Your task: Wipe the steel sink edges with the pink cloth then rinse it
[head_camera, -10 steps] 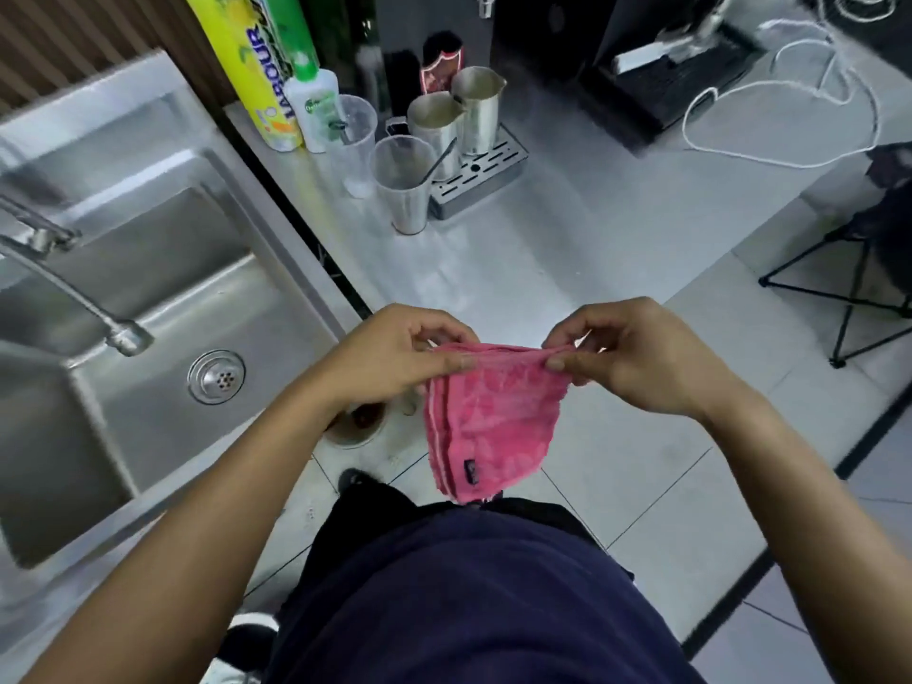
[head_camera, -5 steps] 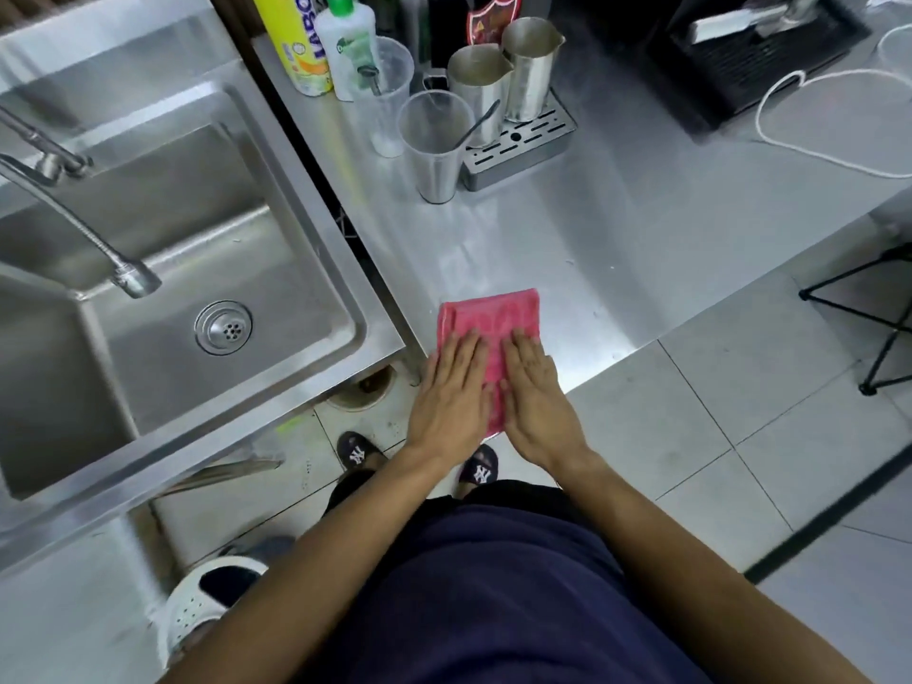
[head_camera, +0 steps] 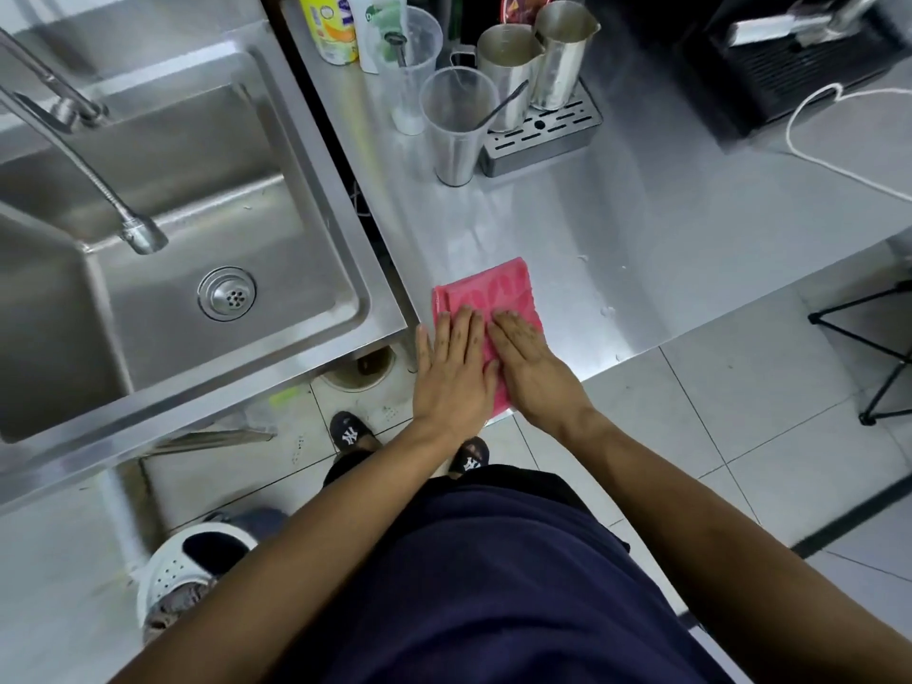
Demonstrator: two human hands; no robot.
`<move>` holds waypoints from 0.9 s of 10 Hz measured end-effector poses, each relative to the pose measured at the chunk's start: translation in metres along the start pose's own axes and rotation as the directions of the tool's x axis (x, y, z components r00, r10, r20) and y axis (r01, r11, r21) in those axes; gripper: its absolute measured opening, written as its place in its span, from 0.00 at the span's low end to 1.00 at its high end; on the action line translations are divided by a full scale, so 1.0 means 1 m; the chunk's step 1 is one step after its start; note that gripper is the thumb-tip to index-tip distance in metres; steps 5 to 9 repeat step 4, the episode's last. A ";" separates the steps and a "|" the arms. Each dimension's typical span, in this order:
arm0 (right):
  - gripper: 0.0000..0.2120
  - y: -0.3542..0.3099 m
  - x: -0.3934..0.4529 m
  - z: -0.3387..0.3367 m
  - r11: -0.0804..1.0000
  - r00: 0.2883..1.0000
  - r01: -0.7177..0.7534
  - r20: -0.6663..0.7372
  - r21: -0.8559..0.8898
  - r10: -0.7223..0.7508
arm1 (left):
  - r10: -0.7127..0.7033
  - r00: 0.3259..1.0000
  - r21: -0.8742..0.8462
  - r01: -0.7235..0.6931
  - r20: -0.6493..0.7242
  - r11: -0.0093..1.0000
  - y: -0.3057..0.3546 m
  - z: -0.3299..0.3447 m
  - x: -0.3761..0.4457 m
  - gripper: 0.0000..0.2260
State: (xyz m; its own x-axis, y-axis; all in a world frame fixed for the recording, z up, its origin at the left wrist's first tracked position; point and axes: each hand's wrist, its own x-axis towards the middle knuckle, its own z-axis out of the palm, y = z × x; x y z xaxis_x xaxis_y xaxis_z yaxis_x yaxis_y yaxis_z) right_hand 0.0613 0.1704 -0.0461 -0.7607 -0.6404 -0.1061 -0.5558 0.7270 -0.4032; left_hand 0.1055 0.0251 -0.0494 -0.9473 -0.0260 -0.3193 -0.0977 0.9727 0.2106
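Both hands flat, fingers spread, pressing the folded pink cloth (head_camera: 486,308) onto the steel bench (head_camera: 641,229), just right of the sink (head_camera: 340,199). Left hand (head_camera: 456,367) and right hand (head_camera: 530,362) sit side by side, touching.

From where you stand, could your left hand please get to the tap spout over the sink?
Probably yes: the left hand lies flat on the pink cloth beside the sink, and nothing stands between it and the tap spout; the cups sit further back.

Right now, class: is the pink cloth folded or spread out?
Folded: the pink cloth lies as a compact rectangle, layered edges showing, under both flat hands.
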 end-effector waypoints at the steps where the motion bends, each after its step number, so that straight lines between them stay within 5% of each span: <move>1: 0.22 0.006 0.000 0.000 0.998 0.997 0.029 -0.078 0.046 -0.026 | 0.084 0.990 0.040 -0.079 -0.118 0.996 -0.011 -0.007 0.006 0.27; 3: 0.04 0.011 -0.017 -0.012 0.991 0.971 0.103 -0.223 0.080 -0.083 | 0.236 0.919 -0.104 -0.281 -0.316 0.954 -0.041 -0.006 -0.008 0.12; 4: 0.04 0.009 -0.052 -0.009 0.982 0.988 -0.020 -0.146 0.190 0.048 | 0.340 0.926 -0.207 -0.369 -0.165 0.906 -0.055 0.003 -0.048 0.10; 9: 0.04 0.009 -0.052 -0.009 0.982 0.988 -0.020 -0.146 0.190 0.048 | 0.340 0.926 -0.207 -0.369 -0.165 0.906 -0.055 0.003 -0.048 0.10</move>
